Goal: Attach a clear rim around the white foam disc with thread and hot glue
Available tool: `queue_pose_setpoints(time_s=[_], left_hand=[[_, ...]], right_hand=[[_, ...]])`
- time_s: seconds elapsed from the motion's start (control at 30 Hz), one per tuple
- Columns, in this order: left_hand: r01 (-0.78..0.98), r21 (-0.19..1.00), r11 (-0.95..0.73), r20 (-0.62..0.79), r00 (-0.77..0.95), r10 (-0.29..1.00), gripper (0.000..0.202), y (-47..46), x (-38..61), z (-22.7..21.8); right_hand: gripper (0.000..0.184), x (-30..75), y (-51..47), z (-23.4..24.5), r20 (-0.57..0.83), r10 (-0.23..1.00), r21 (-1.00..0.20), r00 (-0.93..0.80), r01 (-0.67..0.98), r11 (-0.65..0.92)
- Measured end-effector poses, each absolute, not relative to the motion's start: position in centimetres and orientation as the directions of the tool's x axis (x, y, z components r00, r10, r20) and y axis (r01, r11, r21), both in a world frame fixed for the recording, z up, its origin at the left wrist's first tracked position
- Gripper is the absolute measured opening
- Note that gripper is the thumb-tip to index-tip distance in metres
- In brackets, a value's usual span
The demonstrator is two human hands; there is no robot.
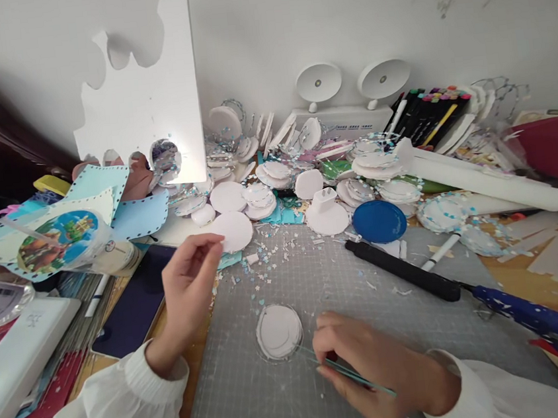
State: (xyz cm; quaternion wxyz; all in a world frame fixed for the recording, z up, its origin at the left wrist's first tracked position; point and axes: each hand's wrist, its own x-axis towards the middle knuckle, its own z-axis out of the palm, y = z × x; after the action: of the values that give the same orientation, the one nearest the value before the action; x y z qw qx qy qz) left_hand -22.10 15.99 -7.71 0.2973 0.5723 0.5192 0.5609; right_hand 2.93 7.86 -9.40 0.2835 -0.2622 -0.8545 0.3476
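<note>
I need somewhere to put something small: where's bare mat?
The grey mat looks bare below the clear-rimmed white disc, and mostly bare between the right hand and the black rod. It's crowded toward the wall, with stacked white discs.

Dark phone (133, 311), plastic cup (70, 241), bundled markers (424, 120)

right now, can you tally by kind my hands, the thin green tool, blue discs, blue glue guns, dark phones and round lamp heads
Hands (left hand, right hand): 2
Thin green tool: 1
Blue disc: 1
Blue glue gun: 1
Dark phone: 1
Round lamp heads: 2
Total: 8
</note>
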Motion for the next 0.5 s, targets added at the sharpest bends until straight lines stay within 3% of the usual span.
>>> queue_pose_setpoints(time_s=[0.13, 0.33, 0.43, 0.47, 0.5], left_hand=[[0.121, 0.937, -0.329, 0.346, -0.469, 0.813, 0.008, 17.7, -23.4, -6.8], [0.154, 0.890, -0.429, 0.430, -0.593, 0.680, 0.005, 19.7, -26.6, -3.3], [0.282, 0.841, -0.461, 0.538, -0.526, 0.659, 0.010, 17.9, -27.6, -1.4], [0.352, 0.816, -0.459, 0.577, -0.435, 0.692, 0.011, 16.8, -27.8, -0.7], [0.439, 0.775, -0.454, 0.587, -0.232, 0.776, 0.010, 15.6, -28.0, 0.0]], right_hand=[[0.024, 2.7, 7.6, -9.3, 0.314, 0.626, -0.729, -0.714, 0.241, 0.641], [0.020, 2.5, 7.0, -9.4, 0.322, 0.604, -0.733, -0.729, 0.212, 0.646], [0.017, 2.4, 6.7, -9.3, 0.328, 0.589, -0.713, -0.738, 0.216, 0.667], [0.016, 2.4, 6.7, -9.2, 0.326, 0.587, -0.707, -0.741, 0.221, 0.672], [0.016, 2.4, 6.6, -9.2, 0.324, 0.587, -0.702, -0.742, 0.228, 0.675]])
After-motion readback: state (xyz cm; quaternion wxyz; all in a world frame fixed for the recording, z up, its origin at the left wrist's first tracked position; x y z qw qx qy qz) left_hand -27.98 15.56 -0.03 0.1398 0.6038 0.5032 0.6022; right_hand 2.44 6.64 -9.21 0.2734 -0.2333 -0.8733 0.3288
